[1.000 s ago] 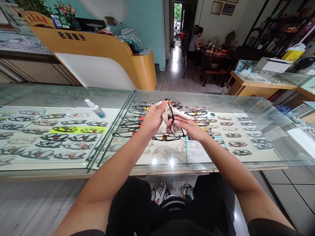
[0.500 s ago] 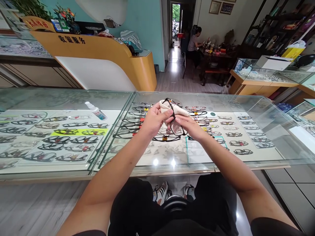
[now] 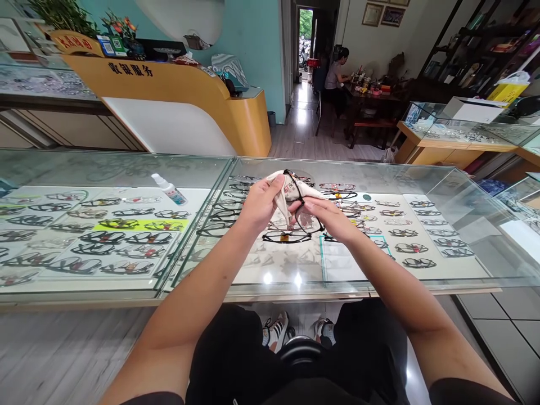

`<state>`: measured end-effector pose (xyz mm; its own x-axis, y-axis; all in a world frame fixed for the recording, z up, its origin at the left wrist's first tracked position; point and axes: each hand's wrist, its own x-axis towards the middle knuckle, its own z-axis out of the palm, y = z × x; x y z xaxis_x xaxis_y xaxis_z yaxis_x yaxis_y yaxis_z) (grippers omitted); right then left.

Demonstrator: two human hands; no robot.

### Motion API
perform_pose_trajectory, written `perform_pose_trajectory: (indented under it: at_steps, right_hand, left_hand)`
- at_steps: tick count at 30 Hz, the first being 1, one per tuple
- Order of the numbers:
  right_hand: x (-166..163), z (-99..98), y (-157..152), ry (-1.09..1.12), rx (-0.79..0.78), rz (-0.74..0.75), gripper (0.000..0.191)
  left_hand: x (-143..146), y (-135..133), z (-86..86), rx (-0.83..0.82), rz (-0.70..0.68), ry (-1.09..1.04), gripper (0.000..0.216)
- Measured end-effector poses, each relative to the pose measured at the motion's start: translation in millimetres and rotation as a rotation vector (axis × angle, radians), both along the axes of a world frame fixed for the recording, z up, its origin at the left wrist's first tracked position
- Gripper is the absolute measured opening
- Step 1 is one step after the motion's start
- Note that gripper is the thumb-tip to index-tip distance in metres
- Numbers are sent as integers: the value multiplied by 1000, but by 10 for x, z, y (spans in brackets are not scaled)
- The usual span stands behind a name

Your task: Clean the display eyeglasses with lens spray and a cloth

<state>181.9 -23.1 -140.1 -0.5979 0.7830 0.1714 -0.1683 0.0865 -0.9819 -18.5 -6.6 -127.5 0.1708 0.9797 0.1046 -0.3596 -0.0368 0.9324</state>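
Above the glass counter, a pair of black-framed eyeglasses (image 3: 311,224) is held up with its lenses stacked one over the other. My right hand (image 3: 331,216) grips the frame near its middle. A cream cleaning cloth (image 3: 290,190) with dark and red print is draped over the upper lens and hangs down beside the frame. My left hand (image 3: 260,203) pinches this cloth around that lens, thumb on top. The lower lens is uncovered. The fingertips behind the cloth are hidden.
The glass display counter (image 3: 261,284) holds rows of eyeglasses. A white spray bottle (image 3: 169,190) lies on its left part. Beyond are an orange cashier desk (image 3: 177,84) and a person (image 3: 335,79) seated at a table. A white box (image 3: 472,108) sits on another showcase at right.
My left hand has shifted slightly left and opened the cloth out, so more of its print shows and a corner hangs down. The right hand still holds the eyeglasses. The view has shifted slightly.
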Motion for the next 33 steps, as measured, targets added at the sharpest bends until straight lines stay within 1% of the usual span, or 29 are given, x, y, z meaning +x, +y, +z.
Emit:
perform_pose_trajectory:
  at_steps: [3,6,9,11,14,17,20,23,27,29,31,33]
  right_hand:
    - [16,19,6,40,-8,-16,50]
    - [15,12,8,49,-3,-23,51]
    - [10,-10,19,40,-22,-26,53]
    - [8,-22,26,18,-19,-26,54]
    - [9,-24,18,-54,40,-26,48]
    - [14,-9,-15,-116,93,1,38]
    - [21,10,-42,-131,120,38,36]
    - [27,26,-42,-88,113,54,39]
    - [42,36,-12,7,36,19,50]
    - [52,34,3,32,-1,-6,51]
    - [55,29,8,50,-17,-15,51]
    - [45,23,2,45,0,-8,50]
  left_hand:
    - [-20,0,15,33,-63,-12,62]
    - [-11,-13,11,73,-132,-21,55]
    - [17,-32,1,73,-206,-21,51]
    - [34,-36,-8,70,-183,-26,54]
    - [38,-14,-38,74,-63,-6,60]
    - [20,31,-86,92,40,24,59]
    - [2,63,-119,95,94,16,58]
    - [-10,67,-108,76,80,11,58]
    - [-26,48,-44,78,-8,-20,56]
    - [-27,33,-22,85,-58,-22,55]
    - [-19,16,-25,107,-84,-7,55]
    - [-5,1,-57,129,-83,26,57]
